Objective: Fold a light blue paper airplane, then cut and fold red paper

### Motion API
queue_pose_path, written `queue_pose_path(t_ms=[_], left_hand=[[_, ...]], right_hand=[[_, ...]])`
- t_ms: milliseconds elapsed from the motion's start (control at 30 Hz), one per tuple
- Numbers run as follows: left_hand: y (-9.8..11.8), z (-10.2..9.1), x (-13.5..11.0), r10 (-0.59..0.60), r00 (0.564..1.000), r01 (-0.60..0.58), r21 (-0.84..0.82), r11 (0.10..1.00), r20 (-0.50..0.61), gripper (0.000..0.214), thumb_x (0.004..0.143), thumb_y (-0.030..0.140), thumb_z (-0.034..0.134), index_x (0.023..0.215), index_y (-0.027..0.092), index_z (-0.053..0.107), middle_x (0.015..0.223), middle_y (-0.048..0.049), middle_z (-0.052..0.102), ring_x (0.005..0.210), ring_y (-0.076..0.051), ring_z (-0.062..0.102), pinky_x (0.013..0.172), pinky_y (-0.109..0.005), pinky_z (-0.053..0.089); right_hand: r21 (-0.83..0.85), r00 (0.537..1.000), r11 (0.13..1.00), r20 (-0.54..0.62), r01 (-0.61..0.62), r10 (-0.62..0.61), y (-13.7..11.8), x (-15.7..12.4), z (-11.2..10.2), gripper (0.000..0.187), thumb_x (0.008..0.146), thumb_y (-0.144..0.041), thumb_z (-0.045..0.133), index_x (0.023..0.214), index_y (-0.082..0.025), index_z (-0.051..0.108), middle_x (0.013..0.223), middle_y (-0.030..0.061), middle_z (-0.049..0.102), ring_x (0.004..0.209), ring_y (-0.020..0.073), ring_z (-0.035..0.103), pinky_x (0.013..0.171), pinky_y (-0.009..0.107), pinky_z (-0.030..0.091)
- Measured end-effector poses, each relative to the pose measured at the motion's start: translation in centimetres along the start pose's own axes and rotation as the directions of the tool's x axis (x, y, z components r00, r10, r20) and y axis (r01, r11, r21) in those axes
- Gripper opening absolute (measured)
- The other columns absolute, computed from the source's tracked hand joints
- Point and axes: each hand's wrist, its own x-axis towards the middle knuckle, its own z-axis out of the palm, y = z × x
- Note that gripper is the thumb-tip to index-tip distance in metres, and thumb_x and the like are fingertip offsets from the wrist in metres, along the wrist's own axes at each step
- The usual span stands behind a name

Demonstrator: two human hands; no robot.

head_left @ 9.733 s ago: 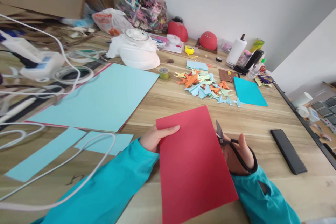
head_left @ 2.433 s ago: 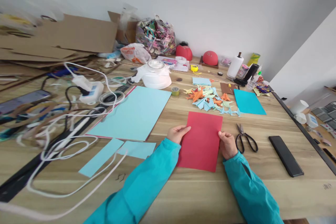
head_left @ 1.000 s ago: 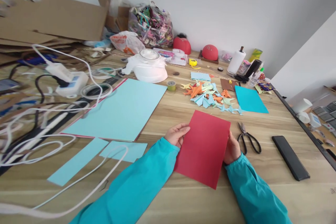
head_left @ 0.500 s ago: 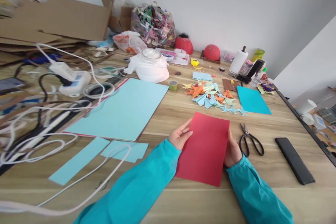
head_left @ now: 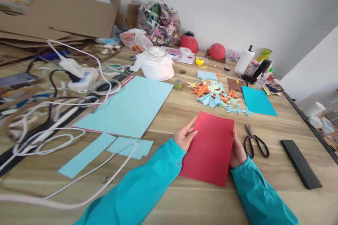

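left hand (head_left: 185, 136) flat, steadying red paper (head_left: 209, 147) | right hand (head_left: 237, 151) gripping its edge

Wooden table (head_left: 264, 182) carries it all: red sheet (head_left: 210, 147) near six o'clock, scissors (head_left: 255, 142) just beside it at three. Big pale blue sheet (head_left: 132, 107) lies at nine; folded paper pile (head_left: 218, 96) at twelve, black phone (head_left: 301, 163) far right.

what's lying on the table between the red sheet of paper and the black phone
A pair of black-handled scissors lies on the wood between the red paper and the black phone, in the head view.
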Motion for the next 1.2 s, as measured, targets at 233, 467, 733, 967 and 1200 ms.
queue_pose_path(t_ms=[233,467,733,967,1200], left_hand=[[-0.1,0.0,0.0,-0.012,1.0,0.013,0.034,0.999,-0.024,0.065,0.07,0.049,0.061,0.123,0.014,0.053,0.13,-0.0094,0.051,0.116,-0.026,0.051,0.101,-0.035,0.039],[1.0,0.0,-0.3,0.004,1.0,-0.002,0.07,0.998,-0.019,0.06,0.073,0.043,0.058,0.124,0.012,0.052,0.128,-0.0122,0.052,0.116,-0.025,0.051,0.101,-0.033,0.039],[1.2,0.0,-0.3,-0.032,0.999,0.032,0.013,0.999,0.006,0.064,0.071,0.046,0.061,0.125,0.014,0.05,0.131,-0.0107,0.05,0.118,-0.026,0.049,0.104,-0.036,0.036],[0.8,0.0,-0.3,-0.043,0.999,0.043,-0.009,0.999,0.008,0.062,0.07,0.047,0.061,0.123,0.014,0.053,0.123,-0.0098,0.057,0.119,-0.026,0.048,0.103,-0.036,0.037],[0.8,0.0,-0.3,-0.041,0.999,0.042,-0.03,0.999,0.026,0.065,0.07,0.048,0.061,0.124,0.013,0.052,0.124,-0.0121,0.056,0.115,-0.027,0.052,0.101,-0.038,0.039]], right_hand=[[0.002,0.999,1.0,-0.044,-0.001,0.001,0.0,-0.1,0.6,0.041,0.079,-0.051,0.053,0.103,-0.019,0.062,0.099,0.0049,0.07,0.101,0.0233,0.061,0.094,0.04,0.044],[0.035,0.996,0.999,-0.091,-0.013,0.016,0.0,-0.2,1.0,0.04,0.081,-0.05,0.051,0.101,-0.018,0.062,0.096,0.0049,0.071,0.103,0.0229,0.06,0.095,0.04,0.043],[-0.017,0.995,1.0,-0.1,0.01,-0.012,0.0,-0.2,1.2,0.039,0.077,-0.052,0.056,0.099,-0.02,0.062,0.097,0.0047,0.07,0.105,0.0237,0.059,0.095,0.041,0.043],[-0.041,0.995,0.999,-0.097,0.018,-0.022,0.1,-0.2,1.0,0.041,0.076,-0.053,0.055,0.101,-0.021,0.061,0.097,0.0047,0.07,0.104,0.0243,0.059,0.093,0.042,0.044],[-0.009,0.996,1.0,-0.085,-0.003,0.003,0.0,-0.2,1.1,0.041,0.079,-0.053,0.052,0.102,-0.019,0.062,0.097,0.0044,0.07,0.101,0.0233,0.061,0.093,0.04,0.044]])
